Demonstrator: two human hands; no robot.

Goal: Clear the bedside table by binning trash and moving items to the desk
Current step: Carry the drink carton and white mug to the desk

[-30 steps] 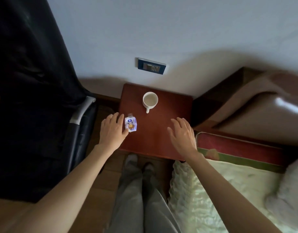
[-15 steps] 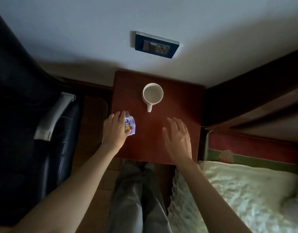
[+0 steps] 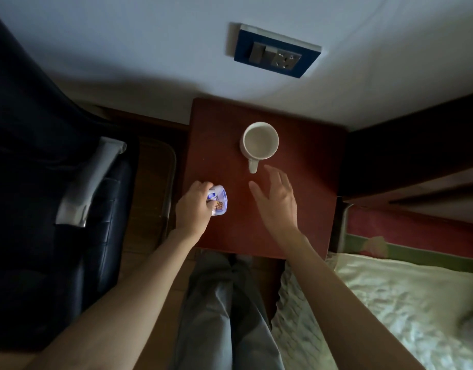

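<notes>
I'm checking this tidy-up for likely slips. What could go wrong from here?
The right hand reaches open-fingered toward the mug, whose handle points at it; a hasty reach might knock the mug. The left hand grips only one side of the crumpled wrapper, so it could slip when lifted.

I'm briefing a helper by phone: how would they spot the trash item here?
Find the red-brown bedside table under the wall socket. Near its left front, the left hand grips a crumpled white-and-blue wrapper, unlike the plain white mug.
</notes>
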